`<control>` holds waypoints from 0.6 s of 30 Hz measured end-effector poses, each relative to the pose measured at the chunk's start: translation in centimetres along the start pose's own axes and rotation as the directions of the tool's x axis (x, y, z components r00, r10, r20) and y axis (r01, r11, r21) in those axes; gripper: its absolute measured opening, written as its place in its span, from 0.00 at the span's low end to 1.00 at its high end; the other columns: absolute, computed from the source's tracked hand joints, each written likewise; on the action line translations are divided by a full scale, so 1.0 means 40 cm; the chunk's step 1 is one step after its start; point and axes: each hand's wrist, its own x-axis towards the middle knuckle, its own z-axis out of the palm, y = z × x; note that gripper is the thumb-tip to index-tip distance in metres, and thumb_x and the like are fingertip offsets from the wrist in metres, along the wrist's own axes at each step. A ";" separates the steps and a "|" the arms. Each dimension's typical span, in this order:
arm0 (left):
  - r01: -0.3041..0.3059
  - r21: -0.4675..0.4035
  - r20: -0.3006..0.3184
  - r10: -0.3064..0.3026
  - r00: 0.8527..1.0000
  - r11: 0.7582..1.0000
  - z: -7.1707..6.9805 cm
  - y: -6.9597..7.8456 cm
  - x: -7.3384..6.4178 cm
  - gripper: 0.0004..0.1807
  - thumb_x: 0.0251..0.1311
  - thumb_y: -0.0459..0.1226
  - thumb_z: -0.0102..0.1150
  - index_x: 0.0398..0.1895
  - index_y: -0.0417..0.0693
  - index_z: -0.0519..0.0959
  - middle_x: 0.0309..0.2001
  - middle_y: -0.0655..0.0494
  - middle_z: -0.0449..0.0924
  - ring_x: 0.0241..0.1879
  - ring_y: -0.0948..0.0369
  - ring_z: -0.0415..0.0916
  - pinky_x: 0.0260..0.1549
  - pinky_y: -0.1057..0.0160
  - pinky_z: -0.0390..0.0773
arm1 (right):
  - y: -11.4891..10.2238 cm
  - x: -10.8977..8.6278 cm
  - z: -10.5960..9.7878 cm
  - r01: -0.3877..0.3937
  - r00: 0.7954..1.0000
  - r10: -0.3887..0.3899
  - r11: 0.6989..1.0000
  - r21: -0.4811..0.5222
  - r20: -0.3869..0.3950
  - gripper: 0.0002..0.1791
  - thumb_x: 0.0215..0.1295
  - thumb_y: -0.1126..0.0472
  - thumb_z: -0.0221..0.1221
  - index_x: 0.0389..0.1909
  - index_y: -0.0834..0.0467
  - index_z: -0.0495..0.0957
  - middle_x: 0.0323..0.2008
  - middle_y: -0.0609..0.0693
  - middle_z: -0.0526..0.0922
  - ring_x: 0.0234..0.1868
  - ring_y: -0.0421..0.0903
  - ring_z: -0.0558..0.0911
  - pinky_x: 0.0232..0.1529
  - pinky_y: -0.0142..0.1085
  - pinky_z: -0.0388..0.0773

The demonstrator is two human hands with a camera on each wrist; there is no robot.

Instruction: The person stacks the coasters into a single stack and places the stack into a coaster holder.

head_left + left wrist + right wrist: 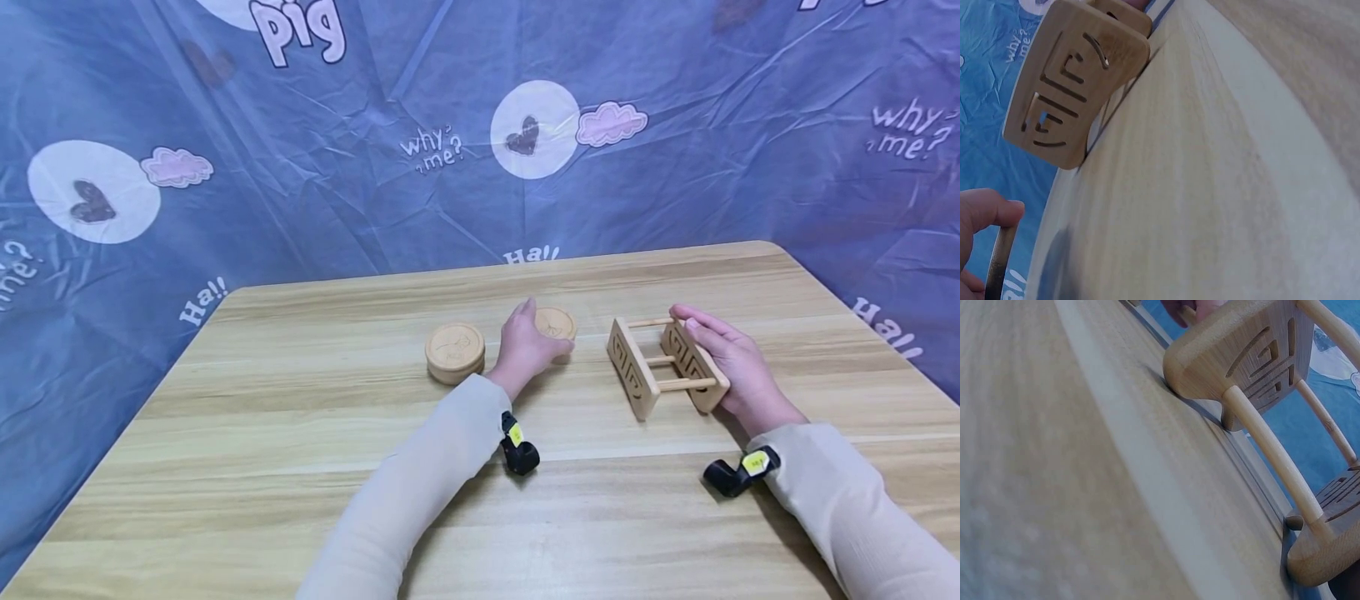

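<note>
My left hand (pixel 527 343) pinches a round wooden coaster (pixel 556 323) with an engraved drawing on its face. The left wrist view has the same coaster (pixel 1001 259) almost edge-on, the thumb at its upper edge. Just left of that hand sits a short stack of matching coasters (pixel 454 346). On the right, a wooden coaster rack (pixel 632 367) with two fretwork end panels joined by round rods stands on the table. My right hand (pixel 738 367) grips its right panel from the outer side, the thumb near the upper rear corner and most fingers hidden behind the panel.
Under everything lies a light wood-grain table (pixel 300 467) with rounded far corners. A blue printed cloth (pixel 360 183) hangs behind it. Black wrist cameras (pixel 520 450) jut out from both sleeves, low over the tabletop.
</note>
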 end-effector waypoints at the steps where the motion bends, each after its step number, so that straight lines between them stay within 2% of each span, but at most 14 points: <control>1: -0.003 0.001 0.000 0.003 1.000 1.000 -0.002 0.004 -0.003 0.53 0.36 0.40 0.73 0.68 0.46 0.54 0.69 0.51 0.55 0.67 0.52 0.53 0.66 0.59 0.55 | 0.000 0.000 0.000 -0.002 1.000 0.002 1.000 0.000 -0.001 0.15 0.67 0.63 0.47 0.49 0.48 0.78 0.45 0.35 0.80 0.44 0.33 0.79 0.41 0.26 0.79; 13: -0.050 0.025 0.014 0.049 0.999 0.998 -0.025 0.015 -0.024 0.54 0.35 0.39 0.73 0.69 0.47 0.53 0.69 0.51 0.53 0.67 0.52 0.52 0.66 0.59 0.54 | -0.003 -0.003 -0.002 -0.010 1.000 0.010 1.000 -0.022 -0.007 0.15 0.67 0.62 0.49 0.50 0.48 0.77 0.45 0.33 0.80 0.44 0.32 0.78 0.41 0.25 0.78; 18: -0.086 0.065 0.063 0.082 0.995 0.994 -0.033 0.014 -0.040 0.55 0.35 0.40 0.74 0.69 0.46 0.52 0.69 0.50 0.52 0.68 0.53 0.51 0.67 0.59 0.53 | -0.002 -0.002 -0.001 -0.012 1.000 0.011 0.999 -0.044 -0.017 0.16 0.66 0.61 0.50 0.52 0.48 0.76 0.45 0.32 0.80 0.45 0.30 0.78 0.42 0.24 0.77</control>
